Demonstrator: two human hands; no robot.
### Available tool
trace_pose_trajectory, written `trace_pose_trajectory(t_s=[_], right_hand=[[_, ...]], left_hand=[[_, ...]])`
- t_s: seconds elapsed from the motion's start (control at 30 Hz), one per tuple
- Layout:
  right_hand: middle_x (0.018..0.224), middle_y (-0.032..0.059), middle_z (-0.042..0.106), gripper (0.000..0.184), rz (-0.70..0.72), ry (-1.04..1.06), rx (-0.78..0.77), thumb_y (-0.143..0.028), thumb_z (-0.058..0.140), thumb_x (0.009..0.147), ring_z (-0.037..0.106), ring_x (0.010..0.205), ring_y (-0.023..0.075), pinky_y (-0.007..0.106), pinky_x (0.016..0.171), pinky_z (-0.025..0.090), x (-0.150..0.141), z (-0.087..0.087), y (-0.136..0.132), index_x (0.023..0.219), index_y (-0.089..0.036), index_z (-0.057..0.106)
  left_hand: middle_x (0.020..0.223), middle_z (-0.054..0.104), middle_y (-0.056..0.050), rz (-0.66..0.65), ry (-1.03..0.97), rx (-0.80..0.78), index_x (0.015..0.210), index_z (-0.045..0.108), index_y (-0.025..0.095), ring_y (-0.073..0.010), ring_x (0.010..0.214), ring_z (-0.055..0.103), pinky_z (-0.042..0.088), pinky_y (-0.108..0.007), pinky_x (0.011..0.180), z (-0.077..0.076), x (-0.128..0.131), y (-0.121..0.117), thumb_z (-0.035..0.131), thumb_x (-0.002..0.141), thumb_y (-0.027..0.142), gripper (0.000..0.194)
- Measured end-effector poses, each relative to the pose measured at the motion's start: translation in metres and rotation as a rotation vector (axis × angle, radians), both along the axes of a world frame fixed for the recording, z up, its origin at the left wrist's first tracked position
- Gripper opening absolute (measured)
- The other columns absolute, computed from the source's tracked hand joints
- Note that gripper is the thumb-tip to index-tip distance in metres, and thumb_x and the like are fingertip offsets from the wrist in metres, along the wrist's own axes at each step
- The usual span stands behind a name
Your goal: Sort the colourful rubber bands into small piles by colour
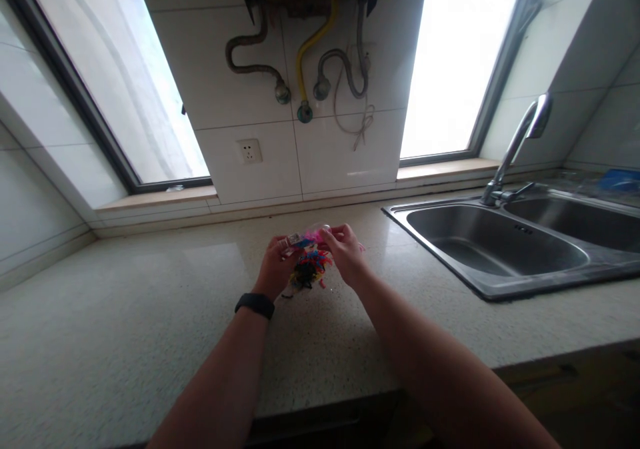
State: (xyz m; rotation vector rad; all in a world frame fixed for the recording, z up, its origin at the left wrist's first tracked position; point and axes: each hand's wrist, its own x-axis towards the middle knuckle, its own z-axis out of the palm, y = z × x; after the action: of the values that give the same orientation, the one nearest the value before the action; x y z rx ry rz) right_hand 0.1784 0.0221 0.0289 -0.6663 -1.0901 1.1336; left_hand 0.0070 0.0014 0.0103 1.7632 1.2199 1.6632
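Between my two hands is a small clear plastic container [320, 228] with pink and blue bits showing through it. My left hand [276, 264] is closed around its left end, and a black band [255, 304] circles that wrist. The fingers of my right hand [346, 250] grip its right end. Just below the container, a loose pile of small colourful strips [307, 270] lies on the counter, black, red, blue and yellow among them. What the strips are exactly is too small to tell. A little pink shows beside my right hand.
The speckled pale countertop [150, 316] runs along a tiled wall. To the right is a steel double sink [495, 236] with a chrome faucet [517, 142]. Hoses [250, 67] hang from a dark unit above, over a wall socket [249, 150]. A blue item [620, 180] sits beyond the sink.
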Motion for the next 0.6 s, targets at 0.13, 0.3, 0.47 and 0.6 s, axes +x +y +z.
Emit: trace_pose_trajectory(t_s=[0.13, 0.3, 0.47, 0.6], right_hand=[[0.074, -0.0008, 0.067, 0.04, -0.012, 0.005, -0.01, -0.047, 0.076, 0.073, 0.067, 0.062, 0.0146, 0.031, 0.064, 0.057, 0.0002, 0.0016, -0.0008, 0.084, -0.021, 0.048], [0.073, -0.0011, 0.067, 0.04, -0.032, -0.015, -0.02, -0.047, 0.076, 0.073, 0.067, 0.061, 0.0147, 0.031, 0.063, 0.056, 0.0006, 0.0029, -0.0016, 0.084, -0.021, 0.048], [0.072, -0.0011, 0.067, 0.042, -0.065, -0.04, -0.032, -0.049, 0.077, 0.071, 0.068, 0.062, 0.0165, 0.033, 0.063, 0.056, 0.0009, -0.0003, 0.0018, 0.084, -0.022, 0.048], [0.073, -0.0015, 0.067, 0.044, -0.069, -0.044, -0.052, -0.05, 0.078, 0.07, 0.068, 0.062, 0.0161, 0.032, 0.063, 0.056, 0.0049, -0.0027, 0.0063, 0.085, -0.022, 0.047]], left_hand=[[0.099, 0.057, -0.004, 0.101, 0.02, 0.034, 0.09, 0.072, 0.017, -0.0122, 0.075, 0.055, 0.045, -0.023, 0.064, 0.002, -0.0019, -0.0004, 0.078, 0.072, 0.032, 0.024], [0.099, 0.055, -0.004, 0.273, 0.13, 0.088, 0.085, 0.075, 0.019, -0.0131, 0.075, 0.053, 0.045, -0.024, 0.063, 0.001, -0.004, -0.0022, 0.08, 0.071, 0.037, 0.023], [0.097, 0.055, -0.005, 0.312, 0.164, 0.064, 0.083, 0.074, 0.02, -0.0167, 0.081, 0.055, 0.047, -0.027, 0.066, -0.0011, -0.0064, -0.0018, 0.079, 0.07, 0.04, 0.024], [0.109, 0.059, -0.008, 0.18, 0.026, -0.029, 0.09, 0.074, 0.019, -0.0201, 0.092, 0.058, 0.051, -0.03, 0.073, 0.0004, -0.0014, -0.0029, 0.08, 0.069, 0.04, 0.031]])
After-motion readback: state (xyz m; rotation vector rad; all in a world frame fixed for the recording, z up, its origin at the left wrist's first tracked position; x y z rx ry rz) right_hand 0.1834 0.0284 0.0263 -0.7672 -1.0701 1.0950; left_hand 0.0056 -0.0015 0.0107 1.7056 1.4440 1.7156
